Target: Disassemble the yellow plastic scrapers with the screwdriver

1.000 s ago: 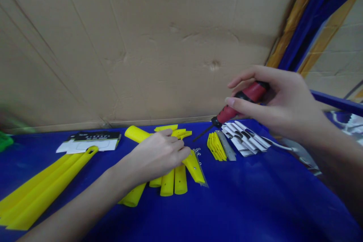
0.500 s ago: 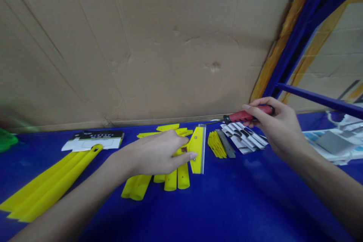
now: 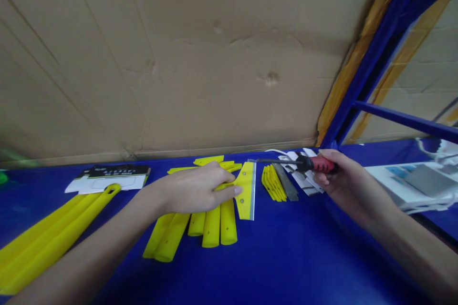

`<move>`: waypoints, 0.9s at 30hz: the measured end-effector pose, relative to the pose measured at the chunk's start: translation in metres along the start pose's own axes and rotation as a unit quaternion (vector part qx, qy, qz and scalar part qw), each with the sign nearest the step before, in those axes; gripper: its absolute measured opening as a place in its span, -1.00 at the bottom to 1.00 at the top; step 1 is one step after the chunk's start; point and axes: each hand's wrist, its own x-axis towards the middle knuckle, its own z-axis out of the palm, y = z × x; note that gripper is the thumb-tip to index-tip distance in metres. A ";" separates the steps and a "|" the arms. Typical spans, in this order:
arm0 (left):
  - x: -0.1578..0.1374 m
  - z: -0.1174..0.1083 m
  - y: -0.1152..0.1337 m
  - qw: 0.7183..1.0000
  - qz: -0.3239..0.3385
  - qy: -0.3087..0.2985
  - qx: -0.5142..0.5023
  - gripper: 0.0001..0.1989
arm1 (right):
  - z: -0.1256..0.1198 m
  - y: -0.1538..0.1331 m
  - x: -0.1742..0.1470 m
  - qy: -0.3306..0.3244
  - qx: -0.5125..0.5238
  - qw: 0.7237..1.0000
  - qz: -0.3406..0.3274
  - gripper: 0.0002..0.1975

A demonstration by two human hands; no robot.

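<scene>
My left hand (image 3: 203, 188) is closed around the neck of a yellow scraper (image 3: 246, 181). Its flared head has two screws and a metal blade along the right edge, facing right. My fingers hide the part where the head meets the handle. In my right hand (image 3: 345, 181) is a screwdriver (image 3: 322, 164) with a red and black handle, gripped with its shaft pointing left. The tip is near the top corner of the scraper's blade; whether it touches I cannot tell. Several yellow handles (image 3: 213, 226) lie beneath and beside my left hand.
Right of the scraper are a stack of yellow plates (image 3: 274, 183), grey strips (image 3: 286, 183) and white-wrapped pieces (image 3: 304, 181). Long yellow handles (image 3: 60, 233) and black-and-white cards (image 3: 107, 178) lie left. A cardboard wall (image 3: 214, 57) and a blue frame (image 3: 365, 76) bound the blue table (image 3: 286, 257).
My right hand has lowered slightly, and the screwdriver is now nearly level. My left hand still holds the scraper. The camera view has shifted a little.
</scene>
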 end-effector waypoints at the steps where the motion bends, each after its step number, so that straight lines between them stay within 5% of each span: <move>1: 0.000 -0.001 0.000 1.000 0.001 -0.002 0.003 -0.51 | 0.001 0.000 -0.002 0.001 -0.015 1.000 -0.012 -0.62; 27: -0.001 -0.001 0.000 0.999 0.029 -0.022 -0.011 -0.56 | -0.001 0.000 -0.007 -0.010 -0.089 0.992 -0.092 -0.65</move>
